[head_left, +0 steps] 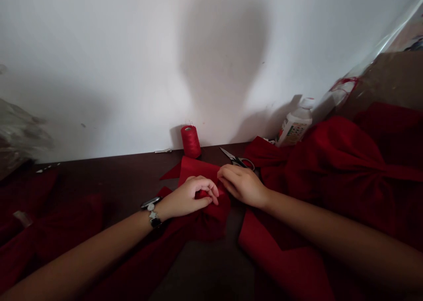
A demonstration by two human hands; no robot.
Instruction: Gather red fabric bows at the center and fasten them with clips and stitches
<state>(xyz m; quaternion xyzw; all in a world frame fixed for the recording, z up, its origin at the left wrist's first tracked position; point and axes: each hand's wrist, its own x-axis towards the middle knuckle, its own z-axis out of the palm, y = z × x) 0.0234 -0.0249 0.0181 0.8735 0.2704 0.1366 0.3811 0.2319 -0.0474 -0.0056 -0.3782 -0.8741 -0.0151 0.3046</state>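
Observation:
My left hand (198,194), with a watch and a bracelet at its wrist, curls its fingers over a gathered piece of red fabric (211,221) on the dark table. Close by on the right, my right hand (243,185) has its fingers pressed together in a pinch; anything between them is too small or hidden to see. Behind the hands stands a spool of red thread (191,141), with what look like needles sticking up from its top. Black-handled scissors (236,158) lie partly open just beyond my right hand.
Large red fabric bows (337,160) are piled at the right, beside a white plastic bottle (295,124). Another red bow (66,221) lies at the left. A small metal clip (163,151) rests near the white wall (132,72), which bounds the table (132,173) at the back.

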